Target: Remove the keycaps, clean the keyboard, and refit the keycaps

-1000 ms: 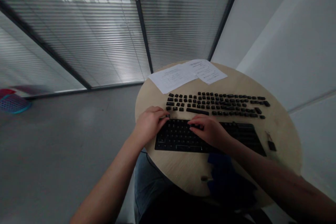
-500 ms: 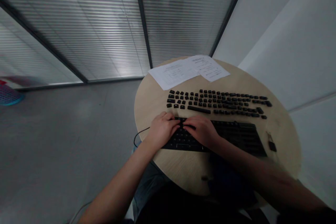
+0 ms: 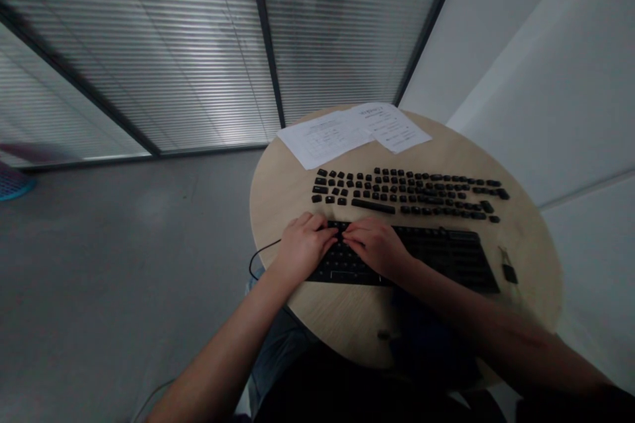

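A black keyboard (image 3: 446, 254) lies on a round wooden table, its lower left part showing bare key sockets. Over its upper left part, my left hand (image 3: 306, 244) has its fingers drawn together, the tips at the keys. From the other side my right hand (image 3: 377, 243) comes in with thumb and fingers closed, its tips almost meeting those of the left. Whatever sits between the fingertips is too small and dark to make out. Beyond the keyboard, loose black keycaps (image 3: 373, 205) lie in rows, a long space bar among them.
Printed sheets (image 3: 325, 139) lie at the table's far edge. A small black clip-like item (image 3: 509, 273) rests at the right. Near the front edge is a small dark piece (image 3: 383, 335) beside dark blue cloth (image 3: 431, 344). A cable (image 3: 255, 256) runs off the left edge.
The view has shifted slightly, so everything sits a little further left. Right thumb and fingers look closer together; both hands stay at the same part of the keyboard.
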